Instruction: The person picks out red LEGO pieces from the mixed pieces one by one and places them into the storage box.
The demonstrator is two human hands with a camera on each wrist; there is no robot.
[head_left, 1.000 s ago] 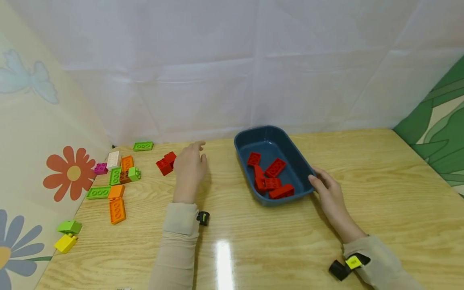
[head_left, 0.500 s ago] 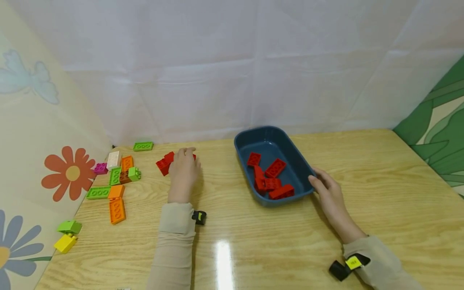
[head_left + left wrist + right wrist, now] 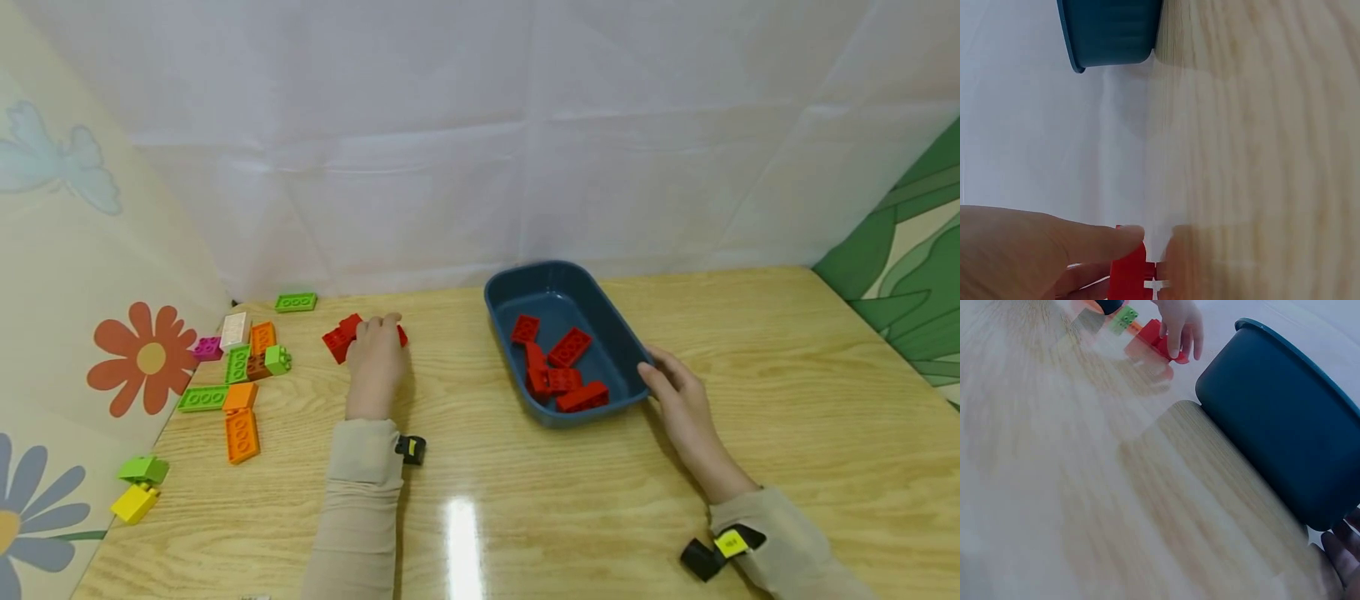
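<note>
My left hand (image 3: 373,367) pinches a red toy brick (image 3: 1127,275), the thumb on one face and fingers behind it, low at the table. In the head view the hand covers most of that brick. More red bricks (image 3: 340,340) lie just left of the fingers. A dark blue plastic bin (image 3: 555,307) stands at the centre, several red bricks (image 3: 564,380) lying inside. At its near right corner my right hand (image 3: 678,396) grips the rim, thumb on top and fingers against the outer wall.
On the left are loose orange bricks (image 3: 242,435), green bricks (image 3: 202,398), a white brick (image 3: 236,331) and a magenta brick (image 3: 207,348). A yellow brick (image 3: 136,503) lies closer by the left wall. A white cloth (image 3: 420,167) hangs along the table's back edge.
My left hand has moved left and down onto a red brick near the other red ones, and its fingers have closed round it. The right hand and the bin have stayed put.
</note>
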